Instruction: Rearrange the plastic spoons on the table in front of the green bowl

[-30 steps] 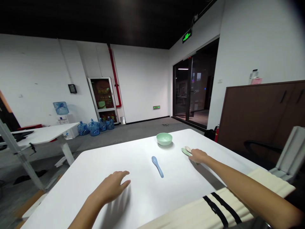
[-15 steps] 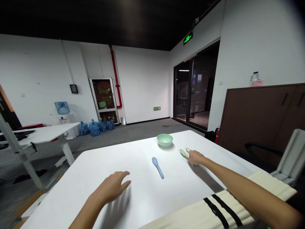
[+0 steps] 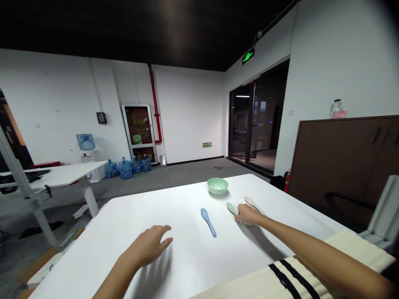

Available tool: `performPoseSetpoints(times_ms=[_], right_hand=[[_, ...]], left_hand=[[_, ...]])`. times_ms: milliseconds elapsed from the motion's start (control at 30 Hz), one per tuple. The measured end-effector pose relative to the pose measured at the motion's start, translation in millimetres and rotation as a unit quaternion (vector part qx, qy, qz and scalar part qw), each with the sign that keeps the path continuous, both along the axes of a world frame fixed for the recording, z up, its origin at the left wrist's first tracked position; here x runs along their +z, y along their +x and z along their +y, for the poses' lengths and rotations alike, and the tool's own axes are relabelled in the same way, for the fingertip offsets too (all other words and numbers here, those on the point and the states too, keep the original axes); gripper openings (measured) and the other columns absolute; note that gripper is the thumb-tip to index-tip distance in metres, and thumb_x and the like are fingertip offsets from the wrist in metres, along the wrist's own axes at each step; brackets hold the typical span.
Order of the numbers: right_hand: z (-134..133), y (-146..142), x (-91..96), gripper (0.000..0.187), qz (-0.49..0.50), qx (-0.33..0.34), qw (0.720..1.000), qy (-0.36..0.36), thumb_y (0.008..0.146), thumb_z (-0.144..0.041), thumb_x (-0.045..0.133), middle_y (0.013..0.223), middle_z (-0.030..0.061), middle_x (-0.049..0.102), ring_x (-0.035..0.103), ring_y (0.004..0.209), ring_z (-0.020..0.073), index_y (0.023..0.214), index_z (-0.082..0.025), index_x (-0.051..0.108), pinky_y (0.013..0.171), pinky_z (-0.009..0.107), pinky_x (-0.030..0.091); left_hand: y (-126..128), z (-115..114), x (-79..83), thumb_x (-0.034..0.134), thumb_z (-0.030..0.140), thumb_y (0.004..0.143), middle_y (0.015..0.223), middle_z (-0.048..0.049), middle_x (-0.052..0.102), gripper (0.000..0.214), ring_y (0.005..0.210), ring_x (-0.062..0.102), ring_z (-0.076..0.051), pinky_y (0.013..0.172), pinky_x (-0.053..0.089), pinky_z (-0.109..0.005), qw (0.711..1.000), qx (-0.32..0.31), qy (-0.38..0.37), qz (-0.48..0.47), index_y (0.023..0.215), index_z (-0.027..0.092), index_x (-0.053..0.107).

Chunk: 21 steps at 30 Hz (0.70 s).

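Moved: the right hand has slid closer to the person across the table, and the pale green spoon and cream spoon at it now fan apart instead of lying bunched together.
Right fingers: they curl down over the pale green spoon's handle, near the cream spoon; whether they are clenched on either spoon, I cannot tell from here.
Left hand: it sits near the table's near edge, well apart from all the spoons.
Left fingers: spread and curved, gripping nothing.
Spoons: the pale green one lies partly under the right hand, and the cream one lies just beyond that hand; a blue spoon lies apart, between the two hands.
Bowl: a pale green bowl stands upright towards the table's far edge, beyond the spoons.
Room: blue water jugs stand on the floor along the far wall, and a dark brown cabinet stands to the right, beside a glass door.
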State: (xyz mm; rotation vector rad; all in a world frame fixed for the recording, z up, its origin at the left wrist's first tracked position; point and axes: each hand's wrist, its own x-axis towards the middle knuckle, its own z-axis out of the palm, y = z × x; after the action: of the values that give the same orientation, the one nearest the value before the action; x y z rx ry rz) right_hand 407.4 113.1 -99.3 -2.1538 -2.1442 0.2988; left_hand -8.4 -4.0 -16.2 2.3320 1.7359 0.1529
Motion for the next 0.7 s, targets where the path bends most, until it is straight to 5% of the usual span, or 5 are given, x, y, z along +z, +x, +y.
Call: performPoseSetpoints(times_ms=[700], right_hand=[[-7.8, -6.5, 9.2, 0.047, -0.004, -0.011, 1.0, 0.008, 0.08, -0.055, 0.048, 0.089, 0.014, 0.067, 0.063, 0.083, 0.0241, 0.085, -0.012, 0.065, 0.065, 0.028, 0.039]], left_hand=[[2.5, -1.3, 3.2, 0.037, 0.063, 0.082, 0.127, -0.0062, 0.059, 0.057, 0.117, 0.052, -0.028, 0.095, 0.041, -0.039, 1.0, 0.0, -0.005, 0.0, 0.126, 0.03, 0.053]])
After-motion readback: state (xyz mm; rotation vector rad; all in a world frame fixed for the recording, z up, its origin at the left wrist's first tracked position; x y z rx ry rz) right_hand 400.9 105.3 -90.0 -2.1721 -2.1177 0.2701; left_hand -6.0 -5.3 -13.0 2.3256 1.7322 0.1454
